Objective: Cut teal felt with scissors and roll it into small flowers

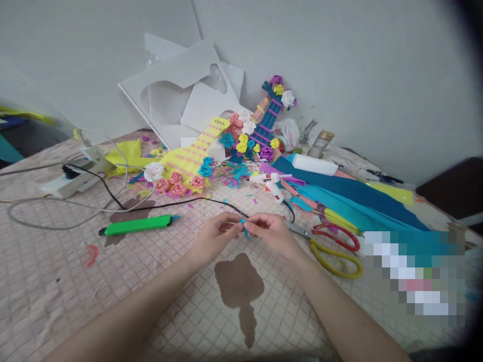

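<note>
Both my hands meet over the middle of the quilted pink cloth (56, 281). My left hand (215, 237) and my right hand (272, 232) each pinch a small strip of blue paper (244, 226) between fingertips. The strip hangs just above the cloth. Red and yellow handled scissors (332, 246) lie right of my right hand. A green utility knife (138, 224) lies left of my left hand.
A yellow paper guitar (192, 158) with paper roses and a blue one (267, 118) lean near white foam boards (181, 95) at the wall. A glue gun (273, 186), blue foam sheets (350, 196), a glass jar (320, 143) and a power strip (71, 181) with cables lie around.
</note>
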The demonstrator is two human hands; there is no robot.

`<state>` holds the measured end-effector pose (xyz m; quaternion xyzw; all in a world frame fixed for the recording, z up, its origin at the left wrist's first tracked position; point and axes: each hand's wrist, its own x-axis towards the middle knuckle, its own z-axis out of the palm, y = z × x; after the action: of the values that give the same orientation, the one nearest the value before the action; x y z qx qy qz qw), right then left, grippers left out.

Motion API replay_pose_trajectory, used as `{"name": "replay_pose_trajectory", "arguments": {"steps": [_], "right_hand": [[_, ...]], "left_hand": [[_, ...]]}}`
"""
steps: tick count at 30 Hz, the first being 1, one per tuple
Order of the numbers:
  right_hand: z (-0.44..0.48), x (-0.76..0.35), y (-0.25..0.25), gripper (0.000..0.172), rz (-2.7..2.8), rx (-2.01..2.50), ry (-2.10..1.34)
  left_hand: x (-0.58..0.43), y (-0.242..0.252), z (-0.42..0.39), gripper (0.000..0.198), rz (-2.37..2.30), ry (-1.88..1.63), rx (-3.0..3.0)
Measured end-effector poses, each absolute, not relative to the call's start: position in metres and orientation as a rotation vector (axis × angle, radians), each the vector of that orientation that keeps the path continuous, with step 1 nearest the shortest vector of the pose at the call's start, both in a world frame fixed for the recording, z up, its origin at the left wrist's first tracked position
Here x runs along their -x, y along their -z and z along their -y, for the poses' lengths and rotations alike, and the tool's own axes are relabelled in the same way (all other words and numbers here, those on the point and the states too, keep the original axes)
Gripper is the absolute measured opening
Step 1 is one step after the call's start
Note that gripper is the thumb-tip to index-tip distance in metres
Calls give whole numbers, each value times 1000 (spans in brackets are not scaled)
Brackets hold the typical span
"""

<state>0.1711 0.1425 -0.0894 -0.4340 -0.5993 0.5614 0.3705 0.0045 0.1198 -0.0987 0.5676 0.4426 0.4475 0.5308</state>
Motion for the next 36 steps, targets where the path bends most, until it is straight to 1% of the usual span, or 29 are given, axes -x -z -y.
{"name": "replay_pose_trajectory", "arguments": {"steps": [6,10,17,23,36], "right_hand": [[-144,-171,91,28,1448,1100,-1507],[-146,-172,94,30,1372,1092,-1572],[-145,-171,94,26,1335,1036,-1672],[-142,-170,91,22,1262,955,-1783],[-140,-166,92,21,1264,955,-1769]], "left_hand": [[-6,91,-117,21,-967,-981,-1346],[-8,90,-116,26,-954,-1007,-1304],[-7,89,-116,24,-1000,-1080,-1166],[-6,92,-115,22,-916,-1048,-1018],[-5,98,-116,18,-765,-1047,-880]]}}
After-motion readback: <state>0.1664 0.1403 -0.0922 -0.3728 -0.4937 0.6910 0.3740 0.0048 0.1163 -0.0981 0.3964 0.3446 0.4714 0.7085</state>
